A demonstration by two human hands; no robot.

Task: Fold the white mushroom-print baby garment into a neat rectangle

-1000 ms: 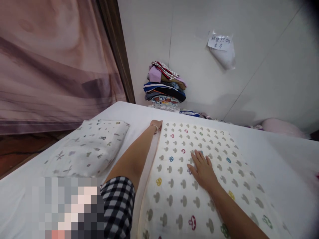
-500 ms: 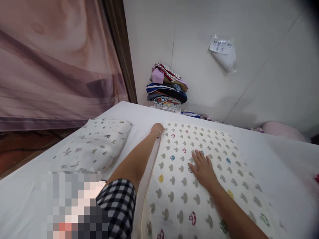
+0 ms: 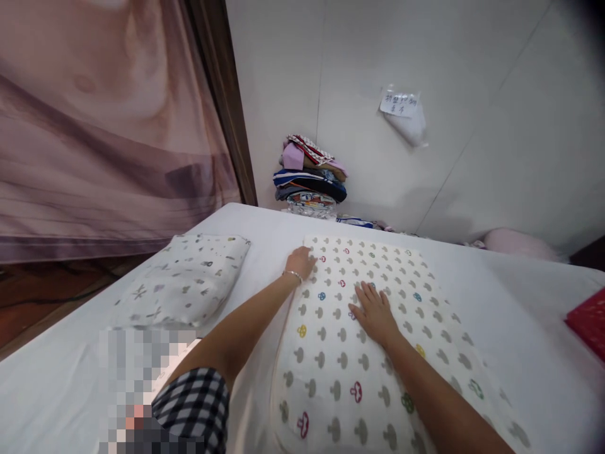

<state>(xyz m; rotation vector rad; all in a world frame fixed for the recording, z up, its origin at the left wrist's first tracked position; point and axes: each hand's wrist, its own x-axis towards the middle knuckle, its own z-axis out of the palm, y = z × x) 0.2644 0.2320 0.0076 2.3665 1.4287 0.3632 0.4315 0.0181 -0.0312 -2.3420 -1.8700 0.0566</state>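
A white cloth (image 3: 350,378) printed with grey and coloured mushrooms lies spread and folded on the white-covered surface. My left hand (image 3: 301,262), with a bracelet at the wrist, touches its far left edge; the fingertips rest on the cloth, and whether they pinch it is too small to tell. My right hand (image 3: 373,312) lies flat on the middle of the cloth, fingers spread, holding nothing. To the left sits a folded white cloth (image 3: 189,277) with small plant-like prints.
A stack of folded clothes (image 3: 309,180) stands by the wall behind the white surface (image 3: 265,233). A pinkish curtain (image 3: 118,139) hangs at the left. A red item (image 3: 588,325) lies at the right edge, and a plastic bag with a written label (image 3: 401,107) hangs on the wall.
My left hand has shifted from beside the cloth's far left corner onto its edge, slightly nearer me. My right hand stays flat on the cloth. The view has shifted a little.
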